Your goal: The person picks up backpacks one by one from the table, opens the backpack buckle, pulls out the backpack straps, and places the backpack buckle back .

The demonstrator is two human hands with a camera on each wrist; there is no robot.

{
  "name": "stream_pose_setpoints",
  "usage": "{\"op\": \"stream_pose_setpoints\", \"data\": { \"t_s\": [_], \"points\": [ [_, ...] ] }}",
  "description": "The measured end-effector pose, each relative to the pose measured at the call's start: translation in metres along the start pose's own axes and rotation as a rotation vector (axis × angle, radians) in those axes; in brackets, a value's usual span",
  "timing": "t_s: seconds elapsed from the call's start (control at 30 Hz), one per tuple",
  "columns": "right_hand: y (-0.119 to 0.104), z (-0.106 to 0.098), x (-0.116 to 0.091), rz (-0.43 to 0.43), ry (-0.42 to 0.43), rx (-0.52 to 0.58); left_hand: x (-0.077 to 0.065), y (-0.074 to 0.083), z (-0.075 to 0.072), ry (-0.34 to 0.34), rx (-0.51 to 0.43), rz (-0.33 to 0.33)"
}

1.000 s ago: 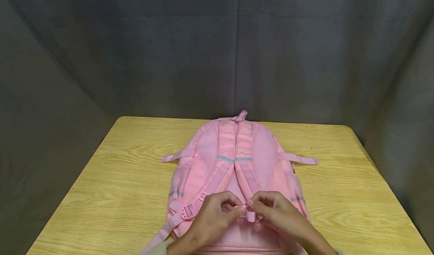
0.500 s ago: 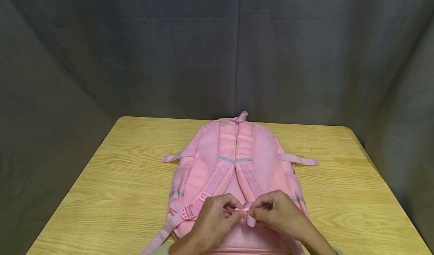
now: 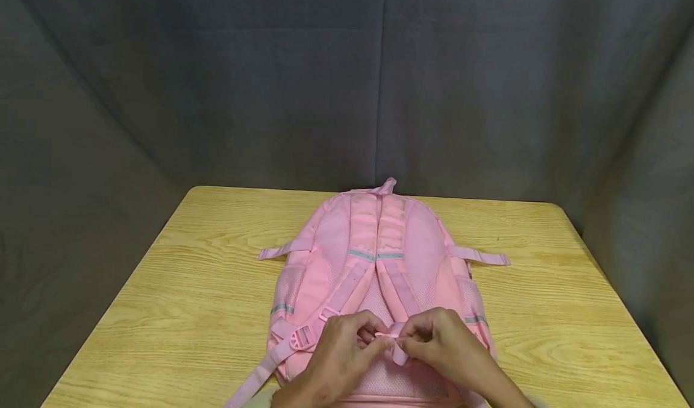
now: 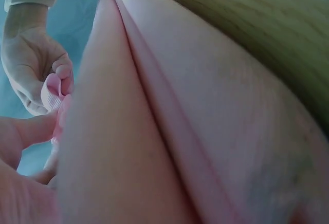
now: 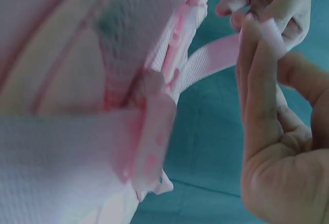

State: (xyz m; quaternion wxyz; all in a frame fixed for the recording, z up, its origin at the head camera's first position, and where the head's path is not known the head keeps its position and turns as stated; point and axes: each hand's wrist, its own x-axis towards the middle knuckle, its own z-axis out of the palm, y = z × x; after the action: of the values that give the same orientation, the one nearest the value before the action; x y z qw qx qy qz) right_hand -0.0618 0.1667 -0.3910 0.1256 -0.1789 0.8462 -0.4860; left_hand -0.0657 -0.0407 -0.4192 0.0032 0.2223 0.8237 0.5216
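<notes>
A pink backpack [image 3: 428, 239] lies with its shoulder-strap side up. Above its lower back panel, my left hand [image 3: 338, 351] pinches a small pink plastic piece [image 4: 61, 118] between thumb and fingertips; its exact shape is mostly hidden. Close beside it, my right hand [image 3: 447, 345] pinches pink webbing strap [image 3: 400, 355], which hangs in a short loop between the two hands. From the right wrist, the strap [image 5: 211, 59] runs from the bag to the fingertips. The hands nearly touch.
The wooden table [image 3: 179, 311] bears the backpack. On the left shoulder strap sits a pink ladder-lock buckle [image 3: 302, 338]. Side straps stick out left [image 3: 279, 251] and right [image 3: 482, 255]. A dark curtain [image 3: 282, 94] hangs behind the table.
The strap loop has turned and slipped lower between the fingers, and the small plastic piece now lies flatter in my left fingertips. Both hands stay nearly in place; the backpack has not moved.
</notes>
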Motion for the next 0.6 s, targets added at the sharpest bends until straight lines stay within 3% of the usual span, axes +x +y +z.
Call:
{"op": "stream_pose_setpoints", "data": {
  "t_s": [0.13,0.4,0.6],
  "points": [
    [-0.001,0.003,-0.001,-0.013,0.039,-0.034,0.001,-0.001,-0.002,-0.018,-0.005,-0.022],
    [-0.001,0.01,-0.002,-0.079,0.125,-0.076,0.004,-0.004,-0.002,-0.031,-0.117,-0.1],
    [-0.001,0.013,-0.002,-0.176,0.175,-0.063,0.006,-0.002,-0.005,-0.037,-0.196,-0.124]
  ]
}}
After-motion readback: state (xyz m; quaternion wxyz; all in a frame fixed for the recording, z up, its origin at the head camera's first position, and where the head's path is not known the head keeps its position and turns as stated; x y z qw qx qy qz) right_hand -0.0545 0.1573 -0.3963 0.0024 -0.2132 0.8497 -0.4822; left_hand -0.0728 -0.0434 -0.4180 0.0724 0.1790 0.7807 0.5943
